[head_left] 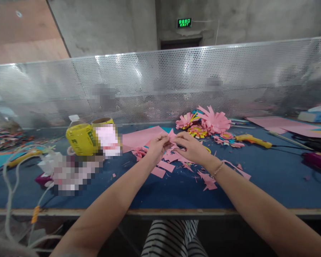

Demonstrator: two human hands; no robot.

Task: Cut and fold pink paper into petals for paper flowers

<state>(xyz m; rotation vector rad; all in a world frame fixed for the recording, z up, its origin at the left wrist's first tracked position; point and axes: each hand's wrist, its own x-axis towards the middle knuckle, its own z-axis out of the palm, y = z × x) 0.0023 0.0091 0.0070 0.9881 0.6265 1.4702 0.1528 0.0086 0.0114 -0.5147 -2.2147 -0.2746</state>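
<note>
Two bare hands, both on one pink paper piece (pixel 172 136). It sits between them, raised over the tabletop (pixel 176 192), roughly mid-view. Left hand (pixel 160 144) is on its left edge, fingers drawn in to a near-closed pinch. Right hand (pixel 187 143) comes in from the right, fingers bent, thumb and index closed down on the right edge. Fingertips nearly meet across it. Neither hand is nearer; both touch. One pointed end sticks up and away from the person; the rest is hidden by the fingers, so can't call the fold or the full long axis.

Pink scraps (pixel 164 166) lie just below the hands, some strips, some ragged. One spiky pink cutout (pixel 210 181) lies apart from that pile, on the near side of the right wrist. Larger pink sheet (pixel 139 138) lies flat beyond the left hand, off to its left.

Paper flowers (pixel 215 120) are bunched past the right hand, far side; pink dominates, yellow and blue mixed in. Yellow glue gun (pixel 254 140) lies right of them, well apart from the fingers, cable running off right. Neither hand touches it.

Left side: yellow-labelled bottle (pixel 81 138) stands near the sheet. Perforated metal screen (pixel 139 82) runs along the back. Rest of the left side is partly pixelated, can't read it.
</note>
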